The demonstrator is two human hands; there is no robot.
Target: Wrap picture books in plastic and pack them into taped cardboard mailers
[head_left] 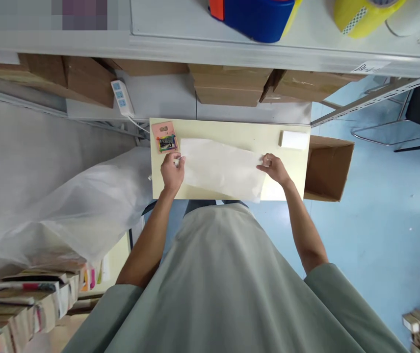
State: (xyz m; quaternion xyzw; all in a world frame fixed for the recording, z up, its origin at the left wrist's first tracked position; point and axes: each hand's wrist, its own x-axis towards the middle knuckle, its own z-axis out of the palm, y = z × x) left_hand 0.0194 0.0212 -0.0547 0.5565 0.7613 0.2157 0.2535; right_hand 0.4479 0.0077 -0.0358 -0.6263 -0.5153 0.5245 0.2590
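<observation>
A white, slightly translucent sheet (pixel 221 169) stretches between my two hands over a cream table (pixel 232 130); whether it is paper or thin plastic I cannot tell. My left hand (pixel 173 172) pinches its left edge, fingers curled. Its right edge is gripped between the thumb and fingers of my right hand (pixel 273 167). The sheet's lower right corner hangs over the table's near edge. Just beyond my left hand lies a pink book (pixel 165 137) with a dark picture on its cover. A small white box-like block (pixel 294 140) rests at the table's far right.
A grey shelf (pixel 180 46) crosses above the table's far side, bearing tape rolls (pixel 366 17) and a blue object (pixel 256 19). Cardboard boxes (pixel 228 86) and a power strip (pixel 122 98) sit below. An open carton (pixel 328 169) stands right; stacked books (pixel 22 314) lie lower left.
</observation>
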